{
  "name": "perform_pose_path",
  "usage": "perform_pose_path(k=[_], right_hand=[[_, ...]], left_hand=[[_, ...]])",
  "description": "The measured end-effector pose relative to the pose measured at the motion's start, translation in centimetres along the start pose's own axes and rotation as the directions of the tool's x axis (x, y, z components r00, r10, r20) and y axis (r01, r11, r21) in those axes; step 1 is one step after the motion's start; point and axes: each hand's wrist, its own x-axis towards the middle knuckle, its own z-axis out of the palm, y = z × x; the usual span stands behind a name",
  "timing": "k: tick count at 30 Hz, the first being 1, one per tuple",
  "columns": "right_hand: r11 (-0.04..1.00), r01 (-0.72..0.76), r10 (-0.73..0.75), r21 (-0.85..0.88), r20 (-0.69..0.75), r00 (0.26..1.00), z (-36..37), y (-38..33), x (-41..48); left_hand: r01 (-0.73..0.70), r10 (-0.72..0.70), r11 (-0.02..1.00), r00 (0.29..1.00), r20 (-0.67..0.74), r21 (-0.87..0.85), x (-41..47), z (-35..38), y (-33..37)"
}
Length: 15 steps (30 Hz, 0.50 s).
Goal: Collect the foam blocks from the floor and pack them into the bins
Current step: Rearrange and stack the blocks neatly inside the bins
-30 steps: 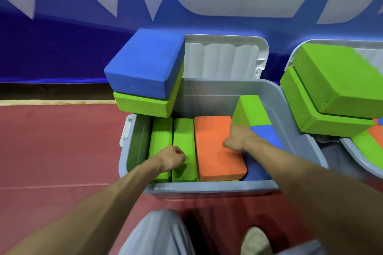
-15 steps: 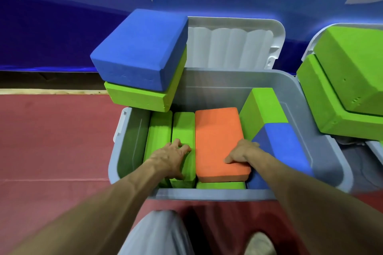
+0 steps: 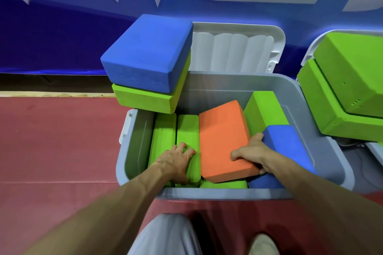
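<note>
change, left to right. the stack (image 3: 149, 51) (blue on green) sits as before on the far left corner of the bin (image 3: 217, 89), not yet packed. the left hand (image 3: 176, 161), a curled fist one second ago, now lies on the green block (image 3: 187, 134) that stands on edge, second from the bin's left wall. its fingers are spread apart and flat on the block's top, pressing it. the orange block (image 3: 223, 141) lay flat and square to the bin half a second ago. it is now skewed and tipped, with its near right corner raised. the right hand (image 3: 252, 155) is clamped on that corner, thumb on top and the other fingers curled under the edge.

judgement: the orange block is being lifted or re-seated while the left hand steadies the row. this is rearranging for space, not a fresh deposit. the orange block remains inside the bin.

hidden or unclear. the left thumb sits at the green block's near end; whether it hooks the block cannot be told. the lower green block (image 3: 223, 184), under the orange one, shows only as a sliver. the blue block (image 3: 288, 145) is partly covered by the right forearm. the second bin (image 3: 376, 151) is cut off by the right frame edge and carries a green pile (image 3: 342, 80); its contents cannot be seen.
</note>
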Motion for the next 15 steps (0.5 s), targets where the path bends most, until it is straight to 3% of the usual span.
perform_pose_path(k=[2, 6, 10, 13, 15], right_hand=[[0.995, 0.057, -0.060, -0.088, -0.027, 0.998, -0.7, -0.6, -0.9], [0.964, 0.188, -0.219, -0.188, -0.162, 0.962, -3.8, -4.1, -3.6], [0.857, 0.324, -0.454, -0.402, -0.288, 0.843, -8.5, -7.5, -5.9], [0.848, 0.383, -0.518, -0.367, -0.416, 0.748, -9.6, -7.6, -6.0], [0.834, 0.410, -0.543, -0.370, -0.416, 0.729, -9.7, -7.3, -5.6]], left_hand=[[0.006, -0.006, 1.000, 0.998, 0.068, 0.000, -0.4, -0.3, 0.2], [0.100, -0.069, 0.975, 0.986, 0.153, -0.200, -0.3, -1.7, 0.5], [0.206, -0.181, 0.919, 0.978, 0.105, -0.336, -0.8, -2.3, 0.6], [0.303, -0.281, 0.879, 0.953, 0.112, -0.370, -1.2, -2.4, 1.4], [0.366, -0.345, 0.856, 0.930, 0.122, -0.364, -1.0, -2.7, 2.4]])
